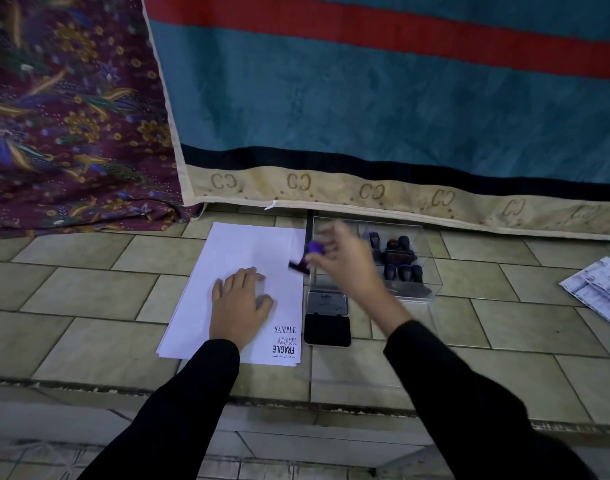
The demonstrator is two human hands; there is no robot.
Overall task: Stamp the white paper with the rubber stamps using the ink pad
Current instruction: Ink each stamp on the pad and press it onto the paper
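A white paper (248, 251) lies on the tiled floor, with stamped words SAMPLE, FAX OUT and FRAGILE near its lower right corner. My left hand (239, 304) rests flat on the paper, fingers spread. My right hand (345, 261), blurred by motion, holds a rubber stamp with a purple handle (308, 254) above the paper's right edge. Just right of the paper lies the open ink pad (327, 329), its lid (326, 301) folded back. A clear plastic box (425, 292) behind my right hand holds several dark rubber stamps (400, 252).
A teal, red and beige blanket (366, 98) hangs behind the box, and a purple floral cloth (71, 116) is at the left. Printed sheets (598, 285) lie at the right edge. A floor step edge (296, 400) runs across below the paper.
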